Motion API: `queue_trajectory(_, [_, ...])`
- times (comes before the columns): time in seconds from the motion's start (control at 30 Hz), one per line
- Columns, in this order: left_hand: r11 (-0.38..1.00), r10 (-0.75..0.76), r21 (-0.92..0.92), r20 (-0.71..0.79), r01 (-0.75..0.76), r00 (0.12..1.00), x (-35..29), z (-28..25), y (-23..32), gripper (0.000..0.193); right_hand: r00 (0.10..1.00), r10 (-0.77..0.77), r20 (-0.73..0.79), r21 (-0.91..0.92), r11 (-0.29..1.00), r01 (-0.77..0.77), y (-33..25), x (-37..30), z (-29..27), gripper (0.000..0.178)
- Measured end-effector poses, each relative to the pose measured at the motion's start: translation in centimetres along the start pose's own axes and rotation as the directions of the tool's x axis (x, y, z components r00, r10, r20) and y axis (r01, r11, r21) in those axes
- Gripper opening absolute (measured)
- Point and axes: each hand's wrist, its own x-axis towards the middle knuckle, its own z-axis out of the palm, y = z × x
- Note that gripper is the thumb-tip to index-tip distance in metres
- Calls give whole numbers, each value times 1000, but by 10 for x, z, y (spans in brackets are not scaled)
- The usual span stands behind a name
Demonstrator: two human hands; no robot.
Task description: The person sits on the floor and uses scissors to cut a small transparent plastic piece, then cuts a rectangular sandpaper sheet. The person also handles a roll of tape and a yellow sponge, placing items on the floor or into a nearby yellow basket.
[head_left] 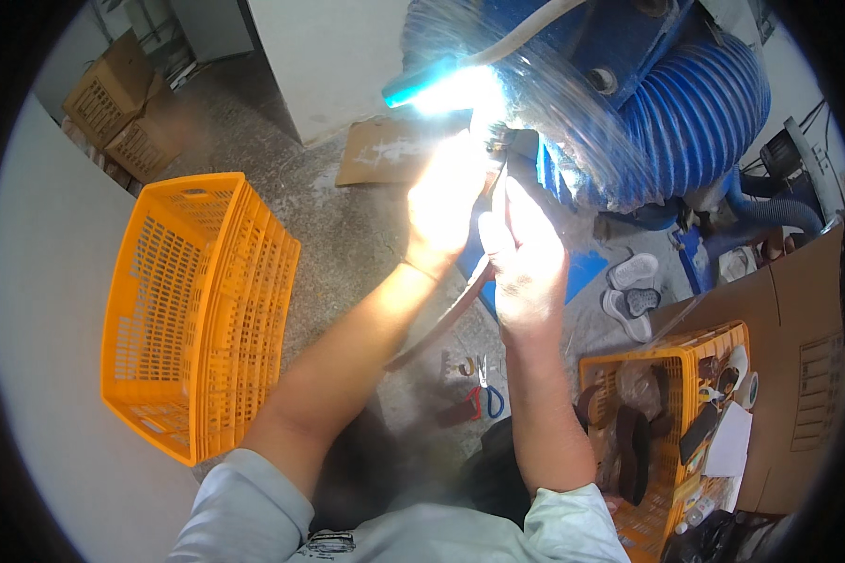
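Under a glaring lamp (422, 84), both of my hands are raised close together at the front of a blue machine (573, 56). A long brown strap (451, 314) hangs in a curve from my right hand (530, 258), whose thumb and fingers pinch it. Just left of it, my left hand (441, 206) is closed, its fingers washed out by the glare; what they grip is hidden. A small dark machine part (502, 141) sits right at the fingertips.
Stacked orange crates (202, 319) stand at left. Another orange crate (667, 357) at right holds dark straps and wrapped pieces. Scissors (483, 394) and a pair of sandals (629, 296) lie on the floor. A ribbed blue hose (695, 113) bulges at upper right; cardboard boxes (122, 108) stand far left.
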Motion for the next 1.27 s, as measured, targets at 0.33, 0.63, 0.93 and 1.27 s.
queue_trajectory(0.33, [999, -27, 18, -18, 28, 999, -7, 12, -15, 27, 999, 45, 11, 95, 994, -46, 5, 1, 4, 49])
queue_trajectory(0.63, [747, 286, 637, -50, -190, 957, -1, 18, 3, 27, 990, 54, 130, 330, 939, -95, 5, 2, -8, 55])
queue_trajectory(0.93, [735, 241, 663, -54, -145, 969, -1, 13, 8, 28, 993, 112, 35, 321, 940, -117, 3, -3, 8, 57])
queue_trajectory(1.27, [842, 321, 474, -51, -260, 946, 8, 17, -2, 21, 984, 177, -14, 153, 973, -173, -10, 4, 7, 45])
